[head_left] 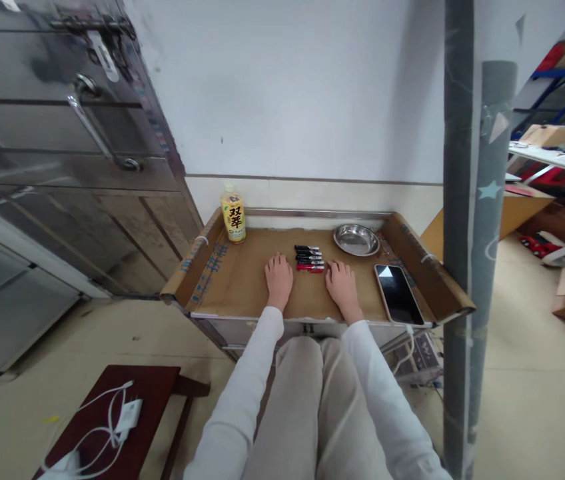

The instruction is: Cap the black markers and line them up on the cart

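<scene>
Two hands lie flat, palms down and holding nothing, on a cardboard-lined tabletop (242, 293) with raised cardboard sides. At far left stands a steel cabinet (62, 147) with a bar handle. On the tabletop's left rear corner a yellow-labelled bottle (233, 214) stands upright, well apart from the hands. The left hand (279, 279), fingers extended and close together, rests just left of a row of marker pens (309, 258), which lie side by side, black ones behind and a red one nearest the person. The right hand (342, 285), fingers likewise flat, rests just right of the pens; whether either hand touches them cannot be told. Behind the right hand sits a shallow metal dish (356, 239). Farther right a phone (398, 294) lies screen up near the tabletop's front edge.
</scene>
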`<action>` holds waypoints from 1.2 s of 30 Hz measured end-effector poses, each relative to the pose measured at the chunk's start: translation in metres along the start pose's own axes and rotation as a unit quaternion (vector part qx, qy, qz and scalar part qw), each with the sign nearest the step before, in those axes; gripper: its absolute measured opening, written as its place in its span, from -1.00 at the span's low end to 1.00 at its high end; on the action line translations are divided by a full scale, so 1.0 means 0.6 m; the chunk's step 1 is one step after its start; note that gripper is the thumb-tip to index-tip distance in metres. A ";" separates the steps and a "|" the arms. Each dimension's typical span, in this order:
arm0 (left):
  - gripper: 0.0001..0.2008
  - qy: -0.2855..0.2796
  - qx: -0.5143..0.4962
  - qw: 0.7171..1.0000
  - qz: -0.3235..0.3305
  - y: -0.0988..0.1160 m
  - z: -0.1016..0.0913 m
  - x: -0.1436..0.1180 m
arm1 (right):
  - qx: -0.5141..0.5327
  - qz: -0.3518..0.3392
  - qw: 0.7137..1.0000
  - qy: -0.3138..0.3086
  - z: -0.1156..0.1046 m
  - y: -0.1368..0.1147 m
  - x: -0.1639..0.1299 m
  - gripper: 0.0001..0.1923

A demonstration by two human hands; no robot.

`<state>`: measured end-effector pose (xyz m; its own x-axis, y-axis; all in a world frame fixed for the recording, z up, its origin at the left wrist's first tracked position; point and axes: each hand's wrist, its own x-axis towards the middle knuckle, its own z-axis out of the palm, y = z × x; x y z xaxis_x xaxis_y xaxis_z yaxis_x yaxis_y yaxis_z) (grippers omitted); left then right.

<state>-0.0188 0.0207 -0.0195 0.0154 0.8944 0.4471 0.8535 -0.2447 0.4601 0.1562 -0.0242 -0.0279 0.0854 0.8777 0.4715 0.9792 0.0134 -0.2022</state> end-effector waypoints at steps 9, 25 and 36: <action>-0.72 0.000 0.018 1.000 0.007 0.008 -0.004 -0.005 | 0.030 -0.030 0.999 0.002 -0.020 -0.008 -0.002 -0.74; -0.90 -0.095 0.045 0.981 0.161 0.024 -0.027 -0.015 | 0.077 -0.081 0.992 -0.052 -0.025 -0.010 -0.002 -0.81; -0.90 -0.111 0.063 0.976 0.174 0.020 -0.022 -0.011 | 0.128 -0.075 0.988 0.040 -0.002 -0.012 0.023 -0.75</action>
<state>-0.0153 0.0067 -0.0069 0.4172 0.8276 0.3756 0.8331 -0.5134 0.2058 0.1503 -0.0128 -0.0190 -0.0331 0.8159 0.5773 0.9044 0.2703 -0.3301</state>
